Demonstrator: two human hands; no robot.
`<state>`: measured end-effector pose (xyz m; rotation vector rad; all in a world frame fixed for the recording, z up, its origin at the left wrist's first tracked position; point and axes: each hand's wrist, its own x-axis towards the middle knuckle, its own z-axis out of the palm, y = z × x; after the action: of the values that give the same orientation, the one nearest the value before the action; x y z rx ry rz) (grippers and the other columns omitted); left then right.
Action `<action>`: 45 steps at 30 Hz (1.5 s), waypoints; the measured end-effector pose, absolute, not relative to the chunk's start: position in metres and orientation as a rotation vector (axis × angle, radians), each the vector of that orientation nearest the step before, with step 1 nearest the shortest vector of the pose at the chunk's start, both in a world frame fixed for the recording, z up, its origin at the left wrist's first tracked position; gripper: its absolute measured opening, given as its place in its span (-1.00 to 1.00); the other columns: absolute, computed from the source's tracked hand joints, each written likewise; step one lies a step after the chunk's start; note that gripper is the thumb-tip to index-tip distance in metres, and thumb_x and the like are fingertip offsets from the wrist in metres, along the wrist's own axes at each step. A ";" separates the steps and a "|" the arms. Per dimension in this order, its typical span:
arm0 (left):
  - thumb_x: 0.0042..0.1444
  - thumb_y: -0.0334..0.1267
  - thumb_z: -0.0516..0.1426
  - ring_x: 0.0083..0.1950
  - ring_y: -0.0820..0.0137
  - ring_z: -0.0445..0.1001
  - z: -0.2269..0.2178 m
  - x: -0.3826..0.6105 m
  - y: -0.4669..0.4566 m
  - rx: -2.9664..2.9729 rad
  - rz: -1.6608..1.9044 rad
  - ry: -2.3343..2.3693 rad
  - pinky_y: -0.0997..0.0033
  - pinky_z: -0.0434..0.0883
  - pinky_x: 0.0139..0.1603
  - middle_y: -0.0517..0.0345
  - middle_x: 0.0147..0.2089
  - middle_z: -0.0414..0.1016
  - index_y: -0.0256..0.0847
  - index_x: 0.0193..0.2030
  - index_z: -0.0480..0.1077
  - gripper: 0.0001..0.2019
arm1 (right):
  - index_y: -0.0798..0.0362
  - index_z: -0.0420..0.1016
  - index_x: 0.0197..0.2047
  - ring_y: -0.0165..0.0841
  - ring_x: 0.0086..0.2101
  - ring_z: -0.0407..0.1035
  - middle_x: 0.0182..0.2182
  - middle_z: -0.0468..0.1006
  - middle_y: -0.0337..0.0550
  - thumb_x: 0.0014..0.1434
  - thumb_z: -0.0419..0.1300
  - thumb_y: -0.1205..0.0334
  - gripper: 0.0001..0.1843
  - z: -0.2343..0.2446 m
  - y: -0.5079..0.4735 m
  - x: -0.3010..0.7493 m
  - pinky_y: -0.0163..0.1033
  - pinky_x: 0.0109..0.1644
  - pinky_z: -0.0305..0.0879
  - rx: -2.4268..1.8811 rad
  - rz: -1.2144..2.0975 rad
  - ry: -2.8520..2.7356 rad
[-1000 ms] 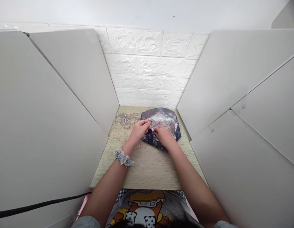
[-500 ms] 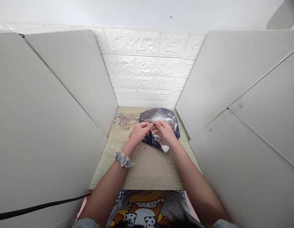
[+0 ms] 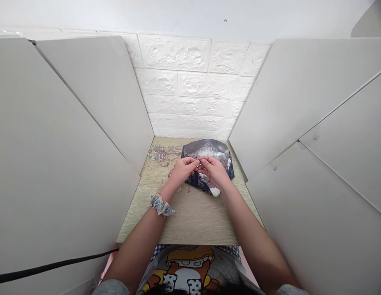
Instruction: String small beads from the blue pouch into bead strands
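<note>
My left hand (image 3: 181,171) and my right hand (image 3: 215,171) meet fingertip to fingertip over an open dark blue foil bag (image 3: 222,153) full of small beads. Both pinch something tiny between thumb and fingers; it is too small to name. A thin pale thread seems to hang below my right fingers. The left wrist wears a blue scrunchie (image 3: 160,204). A heap of strung coloured beads (image 3: 163,154) lies left of the bag on the wooden tabletop (image 3: 193,217).
White panels wall in the narrow table on the left (image 3: 70,143) and right (image 3: 301,135), with a white brick-pattern wall (image 3: 190,94) behind. A black cable (image 3: 55,266) runs at the lower left. A few loose beads (image 3: 189,191) lie near the bag.
Both hands lifted slightly out of the bag and came together above it, fingertips now touching. The bag's front flap shows a white patch that was covered before.
</note>
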<state>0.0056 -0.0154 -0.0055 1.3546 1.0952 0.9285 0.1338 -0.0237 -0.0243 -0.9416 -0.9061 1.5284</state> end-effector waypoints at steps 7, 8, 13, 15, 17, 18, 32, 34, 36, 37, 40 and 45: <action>-0.13 -0.11 0.11 -0.60 0.61 0.18 -0.007 0.006 -0.015 1.356 0.924 1.094 0.58 0.11 -0.60 0.27 -0.63 0.26 -0.30 -0.53 0.32 -0.75 | 0.05 0.35 -0.40 -0.54 -0.55 0.33 -0.58 0.41 -0.34 -0.17 0.24 0.11 -0.74 -0.024 -0.024 0.134 -0.36 -0.38 0.30 -0.929 1.504 -0.888; -0.14 -0.11 0.11 -0.60 0.60 0.19 -0.008 0.006 -0.015 1.356 0.924 1.092 0.58 0.11 -0.59 0.27 -0.63 0.26 -0.30 -0.53 0.33 -0.75 | 0.05 0.35 -0.40 -0.54 -0.55 0.33 -0.59 0.40 -0.34 -0.17 0.24 0.11 -0.74 -0.024 -0.024 0.134 -0.36 -0.38 0.30 -0.930 1.505 -0.892; -0.15 -0.10 0.12 -0.60 0.60 0.19 -0.008 0.005 -0.015 1.357 0.940 1.092 0.57 0.12 -0.59 0.28 -0.64 0.26 -0.30 -0.54 0.33 -0.75 | 0.06 0.36 -0.42 -0.54 -0.55 0.32 -0.60 0.40 -0.33 -0.17 0.24 0.11 -0.75 -0.023 -0.024 0.133 -0.36 -0.38 0.29 -0.950 1.503 -0.929; -0.15 -0.11 0.12 -0.60 0.60 0.18 -0.008 0.005 -0.015 1.357 0.948 1.087 0.57 0.13 -0.58 0.28 -0.64 0.25 -0.30 -0.54 0.33 -0.75 | 0.06 0.36 -0.42 -0.54 -0.55 0.32 -0.60 0.41 -0.33 -0.17 0.24 0.11 -0.75 -0.023 -0.025 0.132 -0.36 -0.38 0.29 -0.955 1.506 -0.940; -0.14 -0.12 0.12 -0.60 0.60 0.19 -0.008 0.005 -0.014 1.358 0.947 1.084 0.57 0.14 -0.57 0.28 -0.63 0.26 -0.31 -0.54 0.33 -0.76 | 0.07 0.36 -0.43 -0.54 -0.55 0.32 -0.61 0.41 -0.33 -0.18 0.24 0.11 -0.75 -0.023 -0.025 0.132 -0.36 -0.38 0.29 -0.958 1.510 -0.945; -0.14 -0.12 0.12 -0.60 0.60 0.19 -0.008 0.005 -0.014 1.357 0.942 1.085 0.57 0.14 -0.57 0.28 -0.63 0.26 -0.31 -0.53 0.34 -0.76 | 0.07 0.36 -0.43 -0.54 -0.55 0.32 -0.61 0.41 -0.33 -0.18 0.24 0.11 -0.75 -0.023 -0.025 0.132 -0.36 -0.38 0.29 -0.957 1.512 -0.944; -0.15 -0.12 0.12 -0.62 0.60 0.18 -0.007 0.005 -0.014 1.335 0.935 1.094 0.57 0.13 -0.59 0.29 -0.66 0.25 -0.30 -0.54 0.34 -0.76 | 0.07 0.35 -0.42 -0.54 -0.55 0.32 -0.60 0.40 -0.32 -0.16 0.24 0.12 -0.75 -0.024 -0.025 0.133 -0.37 -0.36 0.28 -0.937 1.529 -0.893; -0.15 -0.12 0.12 -0.61 0.60 0.18 -0.008 0.005 -0.014 1.334 0.934 1.094 0.57 0.13 -0.59 0.29 -0.66 0.25 -0.30 -0.54 0.34 -0.76 | 0.07 0.35 -0.42 -0.55 -0.54 0.32 -0.59 0.41 -0.32 -0.16 0.24 0.13 -0.76 -0.024 -0.025 0.133 -0.37 -0.36 0.28 -0.934 1.536 -0.896; -0.14 -0.12 0.12 -0.61 0.60 0.19 -0.008 0.005 -0.013 1.336 0.934 1.092 0.57 0.13 -0.59 0.28 -0.65 0.25 -0.30 -0.53 0.34 -0.76 | 0.07 0.35 -0.42 -0.55 -0.54 0.32 -0.59 0.41 -0.32 -0.16 0.24 0.14 -0.76 -0.024 -0.025 0.133 -0.38 -0.36 0.28 -0.928 1.542 -0.899; -0.14 -0.12 0.12 -0.61 0.60 0.19 -0.008 0.005 -0.013 1.336 0.935 1.092 0.57 0.14 -0.58 0.28 -0.64 0.26 -0.30 -0.53 0.34 -0.76 | 0.07 0.35 -0.42 -0.55 -0.54 0.32 -0.59 0.41 -0.32 -0.16 0.24 0.14 -0.76 -0.024 -0.025 0.133 -0.38 -0.36 0.28 -0.924 1.544 -0.901; -0.13 -0.11 0.12 -0.60 0.60 0.19 -0.009 0.005 -0.013 1.340 0.938 1.089 0.57 0.15 -0.57 0.27 -0.63 0.26 -0.31 -0.53 0.33 -0.75 | 0.07 0.35 -0.42 -0.55 -0.54 0.32 -0.58 0.42 -0.32 -0.16 0.24 0.14 -0.76 -0.024 -0.025 0.133 -0.38 -0.36 0.29 -0.918 1.544 -0.895; -0.12 -0.12 0.11 -0.60 0.60 0.19 -0.008 0.005 -0.014 1.359 0.937 1.098 0.57 0.15 -0.57 0.27 -0.63 0.25 -0.31 -0.53 0.32 -0.76 | 0.06 0.34 -0.41 -0.55 -0.55 0.33 -0.57 0.42 -0.33 -0.17 0.25 0.14 -0.75 -0.023 -0.025 0.133 -0.38 -0.36 0.29 -0.921 1.538 -0.854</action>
<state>0.0052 -0.0139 -0.0084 1.3589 1.0981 0.9365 0.1333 -0.0248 -0.0234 -0.9211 -0.8542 1.5383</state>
